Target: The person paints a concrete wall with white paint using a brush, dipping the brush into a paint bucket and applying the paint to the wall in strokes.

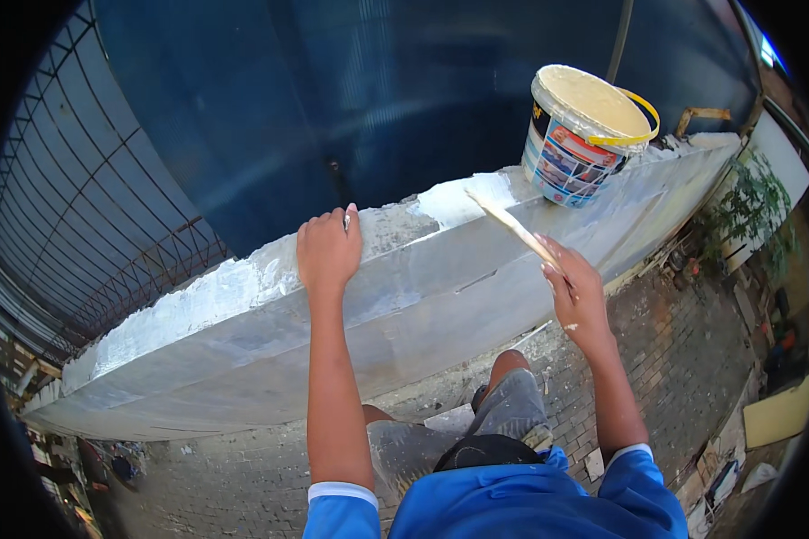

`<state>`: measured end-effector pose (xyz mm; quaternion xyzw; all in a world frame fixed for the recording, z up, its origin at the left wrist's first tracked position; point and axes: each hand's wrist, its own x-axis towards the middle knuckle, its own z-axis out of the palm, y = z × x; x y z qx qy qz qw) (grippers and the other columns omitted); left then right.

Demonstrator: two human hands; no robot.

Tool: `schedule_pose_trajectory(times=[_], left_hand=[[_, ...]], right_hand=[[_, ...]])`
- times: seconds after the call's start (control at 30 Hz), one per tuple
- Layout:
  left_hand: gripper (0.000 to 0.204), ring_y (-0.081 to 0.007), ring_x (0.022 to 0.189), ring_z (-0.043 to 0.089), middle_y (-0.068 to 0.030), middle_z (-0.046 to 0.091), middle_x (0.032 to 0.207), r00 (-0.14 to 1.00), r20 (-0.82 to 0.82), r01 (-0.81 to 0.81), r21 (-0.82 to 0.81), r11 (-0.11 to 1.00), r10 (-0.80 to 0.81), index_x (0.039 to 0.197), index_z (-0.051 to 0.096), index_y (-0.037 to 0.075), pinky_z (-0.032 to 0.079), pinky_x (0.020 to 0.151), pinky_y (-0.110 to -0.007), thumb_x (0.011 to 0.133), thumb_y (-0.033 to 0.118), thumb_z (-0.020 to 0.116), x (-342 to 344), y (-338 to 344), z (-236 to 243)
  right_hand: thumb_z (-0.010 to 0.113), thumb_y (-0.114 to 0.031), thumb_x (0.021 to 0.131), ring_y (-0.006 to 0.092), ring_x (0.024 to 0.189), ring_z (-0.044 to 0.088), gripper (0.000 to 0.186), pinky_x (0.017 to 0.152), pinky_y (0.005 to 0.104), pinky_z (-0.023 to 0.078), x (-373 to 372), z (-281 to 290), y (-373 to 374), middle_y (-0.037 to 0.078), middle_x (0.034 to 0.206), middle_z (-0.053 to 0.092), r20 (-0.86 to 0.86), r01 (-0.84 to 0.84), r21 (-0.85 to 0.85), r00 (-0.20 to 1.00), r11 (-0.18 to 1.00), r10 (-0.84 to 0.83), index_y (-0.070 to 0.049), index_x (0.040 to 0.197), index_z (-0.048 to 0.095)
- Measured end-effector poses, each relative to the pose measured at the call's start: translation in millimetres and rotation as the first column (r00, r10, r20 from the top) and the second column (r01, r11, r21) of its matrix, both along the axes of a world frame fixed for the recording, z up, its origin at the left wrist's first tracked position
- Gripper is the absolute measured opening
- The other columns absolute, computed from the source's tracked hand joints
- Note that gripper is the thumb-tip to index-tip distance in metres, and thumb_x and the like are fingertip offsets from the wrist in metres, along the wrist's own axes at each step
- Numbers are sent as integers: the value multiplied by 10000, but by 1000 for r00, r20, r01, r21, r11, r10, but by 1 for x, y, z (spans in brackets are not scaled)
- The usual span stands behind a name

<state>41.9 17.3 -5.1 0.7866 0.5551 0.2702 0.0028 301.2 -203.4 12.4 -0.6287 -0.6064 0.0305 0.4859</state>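
One blue shirt (499,499) shows; right hand (579,301) clamps one pale tool (510,223); left hand (327,254), closure unclear, touches one wall (422,278).

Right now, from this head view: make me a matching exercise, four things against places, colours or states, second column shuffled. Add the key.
Column 1
1. Left grip
2. Slim pale tool
3. Bucket
4. Shirt

Column 2
A. Standing on top of the wall, with a yellow handle
B. Blue, at the lower edge of the picture
C. Resting on the wall's top, left of the bucket
D. Held in the right grip

Pairs: 1-C, 2-D, 3-A, 4-B
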Motion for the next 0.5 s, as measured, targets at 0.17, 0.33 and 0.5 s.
schedule_pose_trajectory(times=[0.17, 0.33, 0.5], left_hand=[[484, -339, 921, 611, -178, 689, 915, 1000, 13, 15, 4, 1000, -15, 927, 697, -8, 420, 939, -445, 1022, 341, 375, -1, 1, 2], [488, -344, 922, 617, -185, 691, 921, 999, 46, 14, -1, 1000, -14, 920, 702, -12, 425, 939, -444, 1021, 333, 373, -5, 0, 2], [491, -346, 925, 620, -189, 692, 921, 999, 38, -6, 6, 1000, 6, 917, 703, -13, 425, 945, -444, 1019, 335, 372, -3, -1, 2]], right_hand=[[608, -160, 943, 320, 712, 612, 313, 645, 412, 491, -19, 38, 72, 201, 872, 630, 401, -18, -101, 914, 995, 57, -56, 1236, 648], [630, -177, 907, 366, 688, 609, 315, 633, 447, 478, -38, 35, 67, 188, 759, 620, 509, -64, -277, 836, 959, 203, -57, 1196, 667], [626, -157, 898, 333, 688, 627, 323, 635, 427, 500, -26, 58, 24, 196, 750, 624, 430, -81, -279, 881, 957, 200, -50, 1200, 668]])
